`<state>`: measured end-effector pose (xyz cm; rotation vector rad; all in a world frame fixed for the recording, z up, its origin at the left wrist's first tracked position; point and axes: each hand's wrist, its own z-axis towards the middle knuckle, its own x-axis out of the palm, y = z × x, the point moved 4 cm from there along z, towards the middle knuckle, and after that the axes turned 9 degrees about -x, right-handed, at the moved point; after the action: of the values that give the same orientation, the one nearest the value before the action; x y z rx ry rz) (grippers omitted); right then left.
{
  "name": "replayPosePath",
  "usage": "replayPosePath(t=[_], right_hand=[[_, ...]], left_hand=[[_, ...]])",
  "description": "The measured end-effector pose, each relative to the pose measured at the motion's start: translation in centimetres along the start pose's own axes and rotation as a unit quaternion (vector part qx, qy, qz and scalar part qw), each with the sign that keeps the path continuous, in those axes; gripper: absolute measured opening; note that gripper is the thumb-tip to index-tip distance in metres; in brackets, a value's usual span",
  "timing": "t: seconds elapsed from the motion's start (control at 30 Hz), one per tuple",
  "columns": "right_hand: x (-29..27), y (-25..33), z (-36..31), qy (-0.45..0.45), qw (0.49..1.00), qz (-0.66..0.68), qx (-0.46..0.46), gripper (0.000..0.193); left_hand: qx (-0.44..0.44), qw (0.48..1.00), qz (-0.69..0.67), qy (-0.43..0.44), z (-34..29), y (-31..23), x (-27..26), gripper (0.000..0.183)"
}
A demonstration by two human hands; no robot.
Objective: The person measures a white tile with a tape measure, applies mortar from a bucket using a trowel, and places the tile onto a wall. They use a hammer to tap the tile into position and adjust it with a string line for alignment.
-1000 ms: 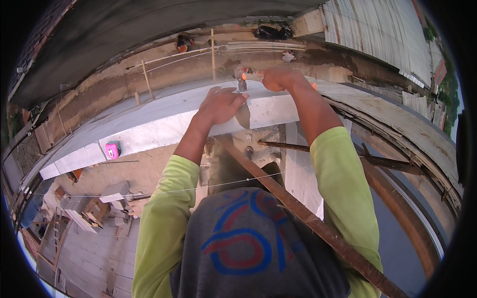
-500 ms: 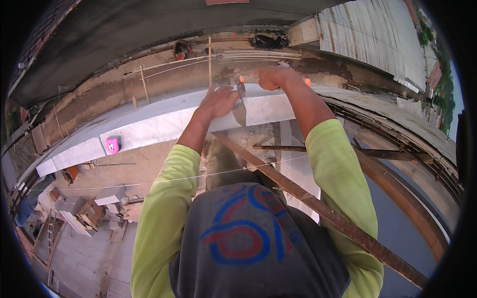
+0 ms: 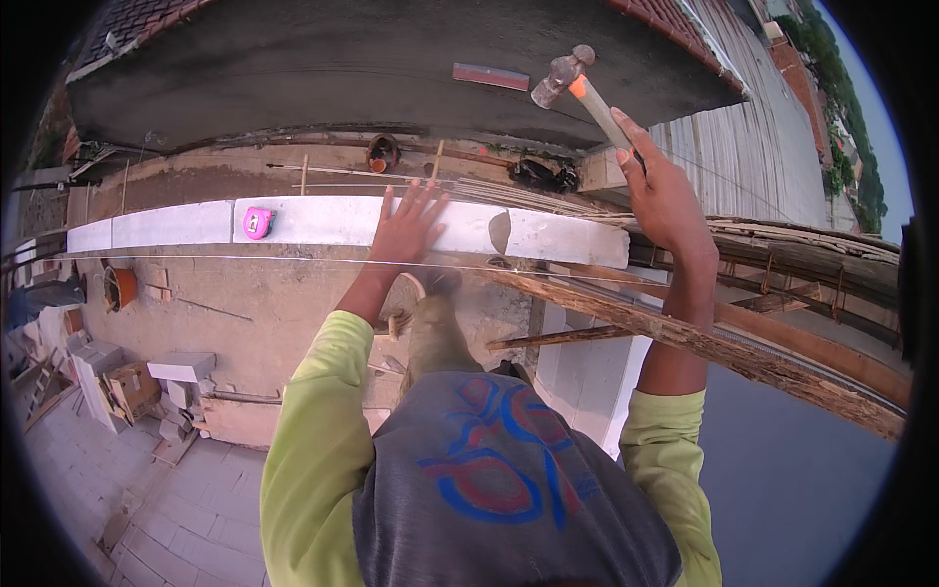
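Note:
My right hand is raised at the upper right, its fingers wrapped round the handle of a ball-peen hammer. The hammer's metal head points up and left, well above the wall, and an orange band marks the handle just below it. My left hand lies flat, fingers spread, on top of a row of white blocks. To the right of that hand, a grey mortar patch fills the joint between two blocks. A pink tape measure rests on the blocks farther left.
A thin taut string runs along the near side of the blocks. Rough timber beams slant across at the right. Below lie an orange bucket, stacked pale blocks and a cardboard box. Bamboo poles stand beyond the wall.
My right hand has lifted the hammer up and to the right, away from the wall. My left hand has shifted left of the mortar joint and spread flat. The view has tilted upward.

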<state>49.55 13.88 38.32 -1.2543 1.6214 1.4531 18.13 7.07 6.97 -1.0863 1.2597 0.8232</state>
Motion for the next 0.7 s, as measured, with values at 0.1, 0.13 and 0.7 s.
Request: replayPosePath(t=[0.1, 0.13, 0.7], right_hand=[[-0.4, -1.5, -7.9, -0.181, 0.98, 0.02, -0.079, 0.053], [-0.1, -2.7, -10.2, -0.168, 0.984, 0.067, 0.005, 0.054], [24.5, -13.1, -47.9, -0.192, 0.943, 0.257, 0.089, 0.034]], left_hand=[[-0.039, 0.999, -0.001, 0.02, -5.7, 2.0, -1.4, 0.064], [-0.062, 0.998, 0.0, -0.015, -8.1, 2.8, -1.1, 0.066], [-0.578, 0.692, -0.205, 0.382, -87.7, -9.1, 15.6, 0.051]])
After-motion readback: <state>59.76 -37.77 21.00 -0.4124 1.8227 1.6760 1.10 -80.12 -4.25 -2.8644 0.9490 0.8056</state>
